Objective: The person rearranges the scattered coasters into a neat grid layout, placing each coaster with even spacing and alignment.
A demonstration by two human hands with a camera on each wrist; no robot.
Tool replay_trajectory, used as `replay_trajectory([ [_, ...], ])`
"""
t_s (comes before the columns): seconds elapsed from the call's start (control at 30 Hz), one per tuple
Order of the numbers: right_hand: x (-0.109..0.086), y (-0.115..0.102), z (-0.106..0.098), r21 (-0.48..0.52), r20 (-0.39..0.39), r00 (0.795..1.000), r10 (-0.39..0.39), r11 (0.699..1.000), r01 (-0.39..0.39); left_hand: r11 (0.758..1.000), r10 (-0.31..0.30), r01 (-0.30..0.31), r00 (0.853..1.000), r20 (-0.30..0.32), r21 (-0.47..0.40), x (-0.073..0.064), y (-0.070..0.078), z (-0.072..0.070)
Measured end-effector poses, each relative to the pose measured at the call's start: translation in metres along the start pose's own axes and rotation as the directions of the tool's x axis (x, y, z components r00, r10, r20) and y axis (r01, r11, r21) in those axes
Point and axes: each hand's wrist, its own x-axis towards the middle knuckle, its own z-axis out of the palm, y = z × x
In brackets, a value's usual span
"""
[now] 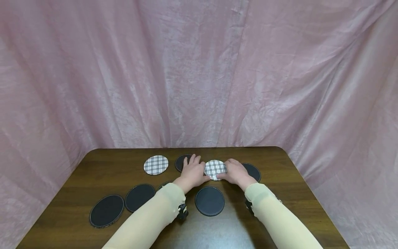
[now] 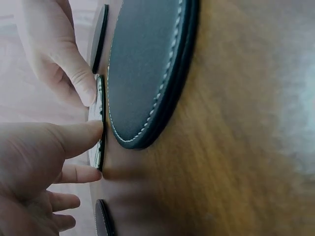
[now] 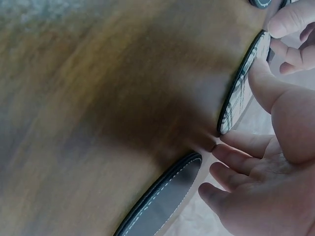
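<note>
A round plaid coaster [image 1: 214, 168] lies on the table between both hands. My left hand [image 1: 193, 173] touches its left and near edge with thumb and index finger; the other fingers stay spread, partly over a dark coaster [image 1: 179, 163]. From the other side my right hand [image 1: 235, 172] has its thumb on the plaid face [image 3: 238, 101] and its index fingertip at the rim. Its remaining fingers are loosely extended. In the left wrist view, the plaid coaster [image 2: 97, 147] is seen edge-on with a dark rim.
Another plaid coaster [image 1: 156, 165] lies at the back left. Dark stitched coasters lie at front centre [image 1: 209, 201], right [image 1: 252, 171], and left [image 1: 140, 197], with one at far left [image 1: 106, 211]. My left arm partly hides another. A pink curtain [image 1: 199, 76] hangs behind the wooden table [image 1: 292, 193].
</note>
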Motion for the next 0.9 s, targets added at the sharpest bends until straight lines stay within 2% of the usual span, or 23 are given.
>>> replay_trajectory([
  [0.5,-0.009,-0.004,0.003,0.001,0.038,0.999,-0.014,1.000,0.014,0.999,0.035,-0.036,0.999,-0.027,-0.029,-0.019,-0.002,0.001],
  [0.9,-0.014,-0.010,-0.001,-0.017,0.069,0.997,-0.032,0.999,0.033,0.998,0.051,-0.052,0.998,-0.032,-0.036,-0.031,-0.002,-0.004],
])
